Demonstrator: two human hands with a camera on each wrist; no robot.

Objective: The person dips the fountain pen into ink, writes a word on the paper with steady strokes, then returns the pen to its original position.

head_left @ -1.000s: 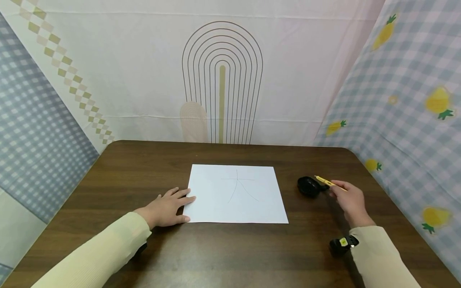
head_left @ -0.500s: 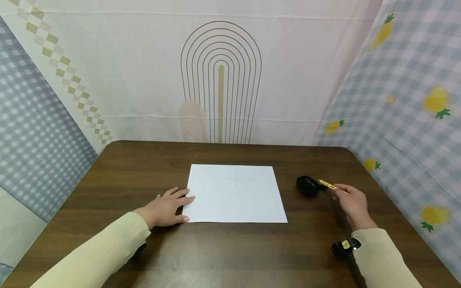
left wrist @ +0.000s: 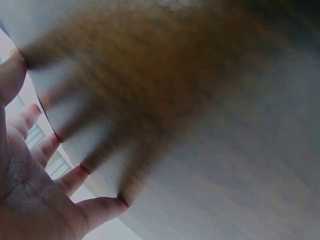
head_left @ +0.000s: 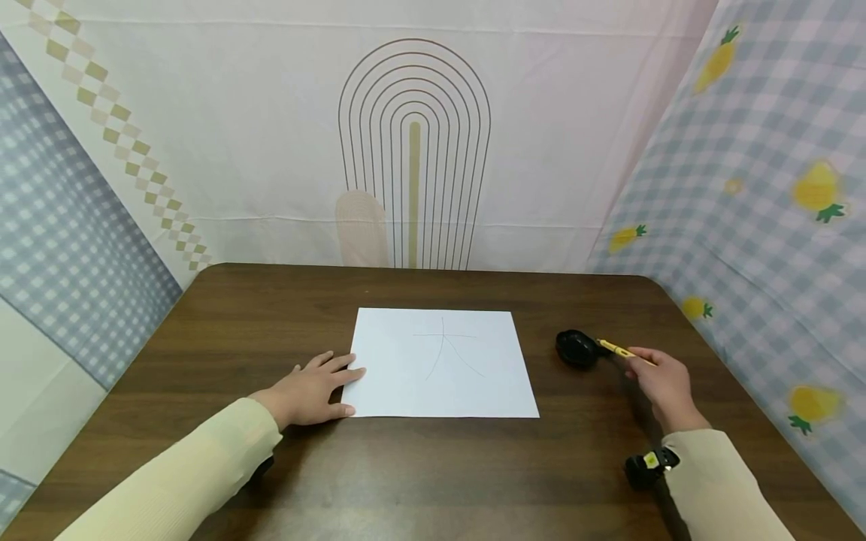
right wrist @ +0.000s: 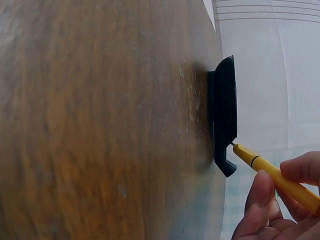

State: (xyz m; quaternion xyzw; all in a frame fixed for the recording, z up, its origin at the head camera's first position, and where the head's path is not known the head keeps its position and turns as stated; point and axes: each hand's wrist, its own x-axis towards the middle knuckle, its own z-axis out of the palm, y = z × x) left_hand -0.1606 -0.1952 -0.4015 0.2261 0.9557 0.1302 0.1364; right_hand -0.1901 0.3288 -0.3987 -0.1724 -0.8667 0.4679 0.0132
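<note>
My left hand (head_left: 307, 391) lies with spread fingers on the left edge of a white sheet of paper (head_left: 392, 391). Thin dark strokes on the sheet form a cross with two curved legs. In the left wrist view, the fingertips of this hand (left wrist: 45, 195) press down along the paper's edge. On the right, my right hand (head_left: 661, 379) pinches a yellow pen (head_left: 616, 348) between thumb and fingers. Its dark tip is right at the neck of a small black dish (head_left: 576, 349) with a short handle. The right wrist view shows the pen (right wrist: 275, 172) slanting toward that dish (right wrist: 225, 102).
Everything lies on a dark brown wooden table (head_left: 433, 481). A white printed cloth (head_left: 271, 135) hangs behind it, with checked cloth (head_left: 758, 225) at the right side. A black device (head_left: 643, 467) is strapped at the right wrist.
The pen's tip has come down and slightly right, from above the dish to its handle's neck. My left hand and the paper have stayed in place.
</note>
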